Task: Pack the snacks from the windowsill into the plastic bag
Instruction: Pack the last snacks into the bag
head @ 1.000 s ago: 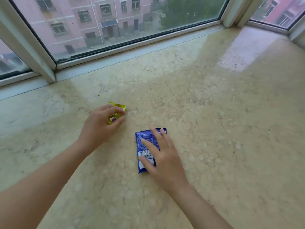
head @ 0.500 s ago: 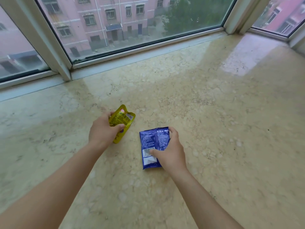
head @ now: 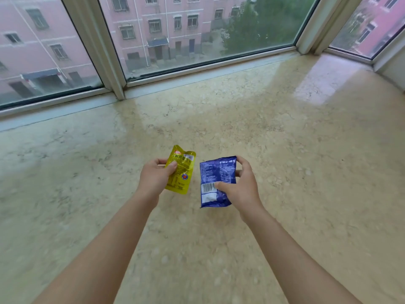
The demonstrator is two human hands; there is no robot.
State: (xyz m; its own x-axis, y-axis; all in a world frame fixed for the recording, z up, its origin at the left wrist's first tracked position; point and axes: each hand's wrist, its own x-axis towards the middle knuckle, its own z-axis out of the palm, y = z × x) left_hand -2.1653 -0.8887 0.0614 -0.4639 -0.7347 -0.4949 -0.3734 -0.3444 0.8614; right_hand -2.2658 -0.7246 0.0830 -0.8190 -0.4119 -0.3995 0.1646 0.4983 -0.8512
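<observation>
Both packets (head: pixel 180 170) now off the windowsill (head: pixel 285 150)

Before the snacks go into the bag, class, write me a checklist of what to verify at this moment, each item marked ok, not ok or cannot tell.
1. Yellow packet secured: ok, the left hand grips it, thumb across its front.
2. Blue packet secured: ok, the right hand holds it by its right edge, thumb by the barcode.
3. Both packets lifted off the windowsill: ok, both are held above the marble.
4. Packets kept apart: ok, a gap shows between them.
5. Plastic bag within reach and open: cannot tell, no bag is in view.
6. No other snacks left on the sill: ok for the part in view.
</observation>
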